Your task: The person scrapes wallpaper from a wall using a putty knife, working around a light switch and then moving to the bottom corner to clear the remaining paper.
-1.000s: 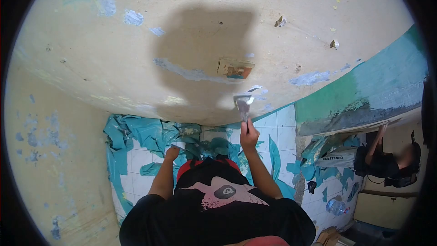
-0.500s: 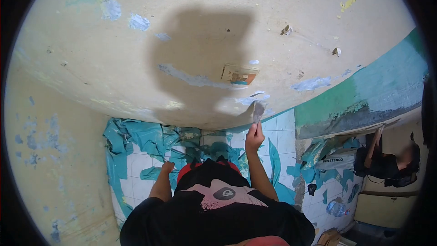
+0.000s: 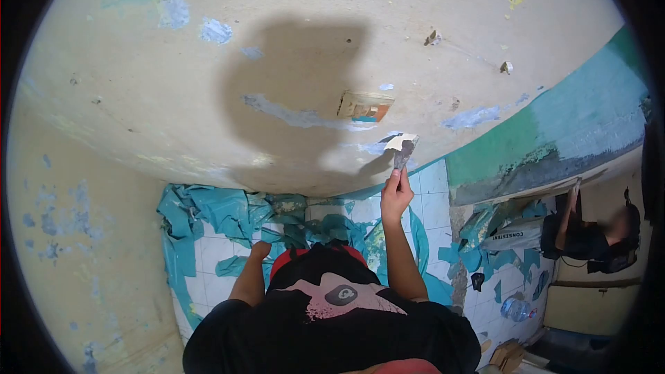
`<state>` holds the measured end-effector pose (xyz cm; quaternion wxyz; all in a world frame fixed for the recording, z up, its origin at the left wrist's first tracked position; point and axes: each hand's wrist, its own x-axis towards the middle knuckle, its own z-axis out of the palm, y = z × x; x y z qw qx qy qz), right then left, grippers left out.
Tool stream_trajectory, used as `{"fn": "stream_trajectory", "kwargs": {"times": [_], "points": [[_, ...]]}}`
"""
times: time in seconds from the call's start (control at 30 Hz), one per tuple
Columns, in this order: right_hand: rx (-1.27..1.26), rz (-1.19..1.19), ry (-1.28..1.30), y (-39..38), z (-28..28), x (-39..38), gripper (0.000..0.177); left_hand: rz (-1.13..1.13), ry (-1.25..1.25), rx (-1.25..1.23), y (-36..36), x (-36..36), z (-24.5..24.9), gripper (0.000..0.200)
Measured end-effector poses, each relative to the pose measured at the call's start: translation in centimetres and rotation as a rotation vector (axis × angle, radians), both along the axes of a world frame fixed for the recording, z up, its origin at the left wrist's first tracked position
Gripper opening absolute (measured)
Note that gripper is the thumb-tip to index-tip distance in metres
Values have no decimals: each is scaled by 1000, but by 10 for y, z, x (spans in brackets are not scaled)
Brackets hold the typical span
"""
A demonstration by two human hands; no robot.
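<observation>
My right hand (image 3: 397,197) is closed round the handle of a scraper (image 3: 403,156), raised toward the wall. Its grey blade overlaps the wall just below a wall switch (image 3: 365,107), and a pale patch shows at the blade's upper end. Bluish bare spots and peeled paint (image 3: 305,117) mark the beige wall (image 3: 173,97) around it. My left hand (image 3: 260,250) hangs low beside my body, over the littered floor, apart from the wall; its fingers are hardly visible.
Teal sheeting (image 3: 215,211) lies crumpled over the white floor tiles (image 3: 206,266) along the wall's foot. To the right, another person (image 3: 596,235) reaches up to a wall with one arm. A printed box (image 3: 516,235) and a clear bottle (image 3: 516,309) are on the floor there.
My right hand and the scraper have moved slightly up and to the right, and the blade has turned, now showing the pale patch. My left hand has barely moved.
</observation>
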<state>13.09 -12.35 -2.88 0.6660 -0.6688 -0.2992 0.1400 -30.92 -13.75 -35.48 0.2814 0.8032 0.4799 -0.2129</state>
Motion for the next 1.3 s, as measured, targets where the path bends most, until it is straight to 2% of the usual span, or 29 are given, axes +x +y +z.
{"fn": "stream_trajectory", "kwargs": {"times": [0.1, 0.2, 0.27, 0.33, 0.43, 0.47, 0.53, 0.6, 0.67, 0.83, 0.9, 0.97, 1.03, 1.07, 1.17, 1.23, 1.27, 1.3], "points": [[60, 6, 72, 10, -7, 3, 27, -1, -84, 60, 7, 5, 3, 35], [152, 5, -44, 34, 35, 25, 26, 23, -200, 91, 21, 32, 29, 37], [193, -7, -84, 39, 59, 32, 26, 339, -446, 4, 39, 93, 98, 39], [226, -22, -90, 42, 68, 35, 24, 402, -714, -78, 66, 154, 166, 41], [258, 19, 9, 24, 69, 33, 24, 275, -1007, -27, 98, 224, 235, 34], [300, 36, 70, 17, 74, 27, 23, 287, -1013, -32, 99, 236, 257, 34], [221, 50, -1, 1, 55, 26, 24, 317, -1310, -242, 100, 254, 290, 29], [165, 61, -73, -9, 36, 26, 25, 290, -1344, -267, 99, 264, 293, 29], [63, 76, 18, -22, 16, 19, 27, 272, -1365, -295, 97, 272, 298, 28], [0, 56, 78, -39, -33, 9, 28, 226, -1368, -361, 88, 298, 322, 35], [-41, 88, 259, -40, -47, 2, 28, 224, -1306, -381, 91, 311, 320, 37], [-32, 159, 306, -36, -65, -7, 26, 219, -1246, -397, 91, 323, 320, 40], [-49, 210, 239, -25, -84, -15, 23, 276, -1114, -257, 88, 333, 321, 47], [-46, 212, 243, -19, -91, -20, 23, 286, -1174, -143, 88, 342, 307, 44], [64, 214, 259, -2, -96, -35, 21, 376, -1091, -9, 91, 349, 318, 34], [94, 88, 165, 7, -95, -39, 23, 373, -1109, 100, 97, 354, 315, 32], [98, 88, 170, 13, -93, -36, 23, 371, -1134, 203, 100, 357, 314, 32], [85, 85, 132, 16, -88, -32, 23, 368, -1129, 204, 103, 360, 315, 32]]}}
